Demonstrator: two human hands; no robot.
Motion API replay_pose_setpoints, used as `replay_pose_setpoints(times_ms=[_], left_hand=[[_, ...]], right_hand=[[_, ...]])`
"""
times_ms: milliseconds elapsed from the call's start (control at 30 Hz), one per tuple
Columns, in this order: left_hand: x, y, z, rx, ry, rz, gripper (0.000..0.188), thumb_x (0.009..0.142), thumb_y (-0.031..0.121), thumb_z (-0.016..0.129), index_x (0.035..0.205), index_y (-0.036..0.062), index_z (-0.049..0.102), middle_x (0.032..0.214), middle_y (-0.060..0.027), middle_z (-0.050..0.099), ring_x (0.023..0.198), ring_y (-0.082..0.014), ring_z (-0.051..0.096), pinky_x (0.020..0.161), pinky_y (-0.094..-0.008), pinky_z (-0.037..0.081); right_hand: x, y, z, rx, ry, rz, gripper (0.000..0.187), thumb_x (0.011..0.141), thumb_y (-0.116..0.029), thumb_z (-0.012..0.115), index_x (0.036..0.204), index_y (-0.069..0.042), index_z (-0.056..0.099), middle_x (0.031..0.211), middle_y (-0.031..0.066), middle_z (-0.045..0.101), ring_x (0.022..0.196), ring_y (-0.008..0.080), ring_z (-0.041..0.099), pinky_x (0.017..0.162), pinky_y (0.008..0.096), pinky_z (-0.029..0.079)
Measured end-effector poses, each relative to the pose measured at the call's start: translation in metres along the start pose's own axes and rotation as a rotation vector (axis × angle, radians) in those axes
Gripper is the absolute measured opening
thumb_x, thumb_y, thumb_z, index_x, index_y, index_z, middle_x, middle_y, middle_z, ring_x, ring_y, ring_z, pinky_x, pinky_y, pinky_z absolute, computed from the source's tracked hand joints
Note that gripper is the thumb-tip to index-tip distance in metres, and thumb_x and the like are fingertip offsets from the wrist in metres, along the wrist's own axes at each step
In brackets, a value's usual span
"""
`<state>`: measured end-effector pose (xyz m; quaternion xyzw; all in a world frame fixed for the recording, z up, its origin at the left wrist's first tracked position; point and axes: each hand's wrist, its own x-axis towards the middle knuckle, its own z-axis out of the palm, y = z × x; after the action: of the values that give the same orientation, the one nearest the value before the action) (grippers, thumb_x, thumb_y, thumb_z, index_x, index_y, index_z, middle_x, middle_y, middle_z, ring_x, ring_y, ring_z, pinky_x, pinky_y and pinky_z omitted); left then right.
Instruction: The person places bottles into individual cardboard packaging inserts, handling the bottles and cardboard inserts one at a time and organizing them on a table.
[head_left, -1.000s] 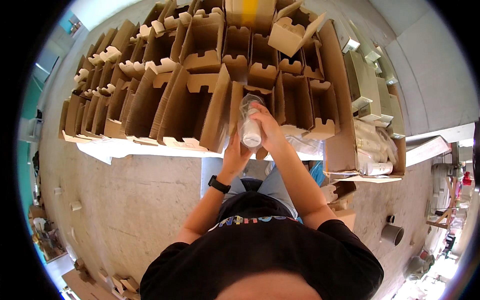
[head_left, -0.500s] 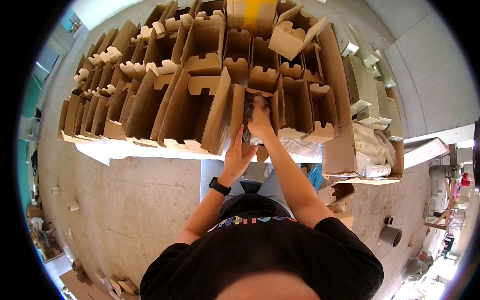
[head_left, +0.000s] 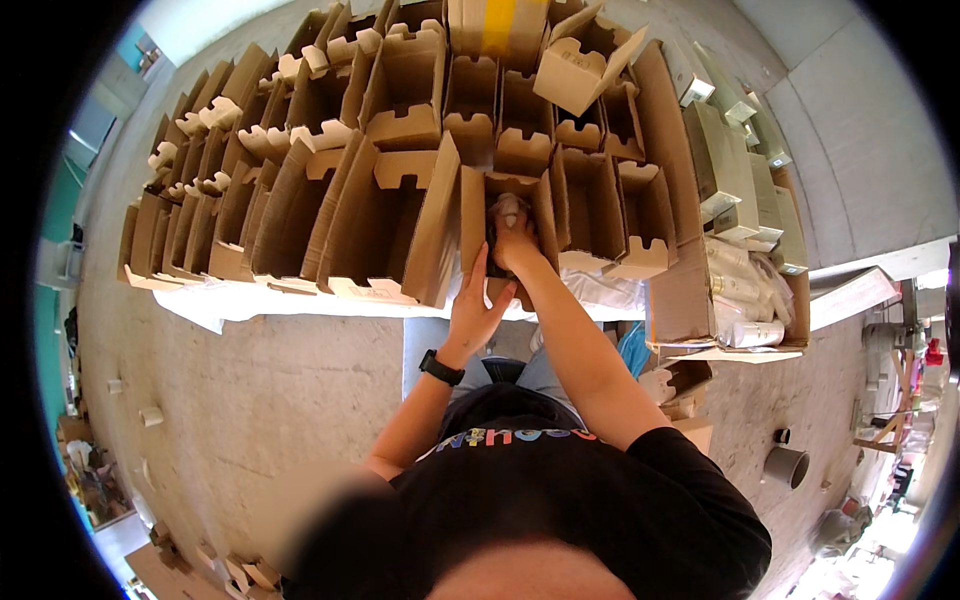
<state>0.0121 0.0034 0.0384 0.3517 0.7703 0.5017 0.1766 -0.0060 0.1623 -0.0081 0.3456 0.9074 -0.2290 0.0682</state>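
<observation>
A narrow open cardboard box (head_left: 472, 215) stands at the front edge of the covered table, straight before me. My right hand (head_left: 516, 243) reaches down into it, closed on a plastic-wrapped item (head_left: 509, 207), pale and glossy where it shows past the fingers. The item's kind cannot be made out, and the fingertips are partly hidden. At the box's near left corner, my left hand (head_left: 480, 308) rests with fingers stretched up along the box's side and the thumb apart toward its near end. A black watch is on my left wrist.
Many open cardboard boxes (head_left: 405, 210) crowd the table in rows to the left and behind. At right, a large carton (head_left: 680, 310) holds pale boxes and plastic-wrapped white items (head_left: 740, 285). A white cloth (head_left: 210, 300) hangs over the table's front edge.
My right hand has pressed a little lower and nearer inside the box, and the wrapped item sits deeper. The left hand stays at the box's near left corner.
</observation>
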Motion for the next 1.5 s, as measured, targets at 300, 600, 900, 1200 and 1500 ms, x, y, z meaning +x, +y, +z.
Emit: replay_pose_setpoints(times_ms=[300, 600, 900, 1200, 1500], left_hand=[[-0.001, -0.014, 0.003, 0.066, 0.032, 0.123, 0.08, 0.088, 0.033, 0.066, 0.152, 0.0099, 0.023, 0.141, -0.0268, 0.044, 0.122, -0.044, 0.05, 0.095, -0.045, 0.046], [0.0, -0.01, 0.001, 0.1, 0.003, 0.091, 0.079, 0.09, 0.035, 0.065, 0.151, 0.0085, 0.023, 0.144, -0.0252, 0.041, 0.125, -0.0427, 0.049, 0.097, -0.043, 0.046], [0.0, 0.0, -0.007, 0.034, -0.047, 0.171, 0.08, 0.09, 0.031, 0.065, 0.152, 0.0047, 0.021, 0.148, -0.0285, 0.033, 0.133, -0.0438, 0.039, 0.104, -0.0425, 0.04], [0.006, -0.007, -0.009, -0.009, -0.011, 0.403, 0.092, 0.089, 0.028, 0.068, 0.152, -0.0021, 0.007, 0.152, -0.0271, 0.028, 0.139, -0.0403, 0.032, 0.114, -0.0425, 0.028], [0.02, -0.011, -0.018, 0.243, -0.123, 0.278, 0.082, 0.078, 0.021, 0.073, 0.149, 0.0127, 0.033, 0.154, -0.0057, 0.033, 0.142, -0.0318, 0.03, 0.116, -0.0445, 0.026]], right_hand=[[-0.056, 0.001, -0.043, 0.386, 0.181, -0.326, 0.049, 0.085, 0.001, 0.053, 0.134, -0.008, 0.049, 0.141, 0.0241, 0.039, 0.129, 0.0442, 0.04, 0.103, 0.0462, 0.041], [-0.058, 0.004, -0.067, 0.144, 0.562, -0.359, 0.065, 0.085, 0.001, 0.052, 0.145, 0.005, 0.028, 0.15, 0.0218, 0.031, 0.14, 0.0376, 0.03, 0.111, 0.0437, 0.034], [-0.051, 0.018, -0.042, -0.145, 0.485, -0.4, 0.052, 0.084, -0.005, 0.052, 0.134, 0.009, 0.044, 0.141, 0.0229, 0.044, 0.135, 0.0341, 0.039, 0.111, 0.0407, 0.034], [-0.05, 0.018, -0.043, -0.159, 0.444, -0.372, 0.052, 0.084, -0.006, 0.052, 0.133, 0.01, 0.046, 0.141, 0.0223, 0.045, 0.135, 0.0331, 0.04, 0.112, 0.0399, 0.032], [-0.053, 0.018, -0.043, -0.041, 0.478, -0.413, 0.05, 0.083, -0.004, 0.052, 0.131, 0.01, 0.046, 0.138, 0.0248, 0.046, 0.129, 0.0376, 0.045, 0.109, 0.0428, 0.035]])
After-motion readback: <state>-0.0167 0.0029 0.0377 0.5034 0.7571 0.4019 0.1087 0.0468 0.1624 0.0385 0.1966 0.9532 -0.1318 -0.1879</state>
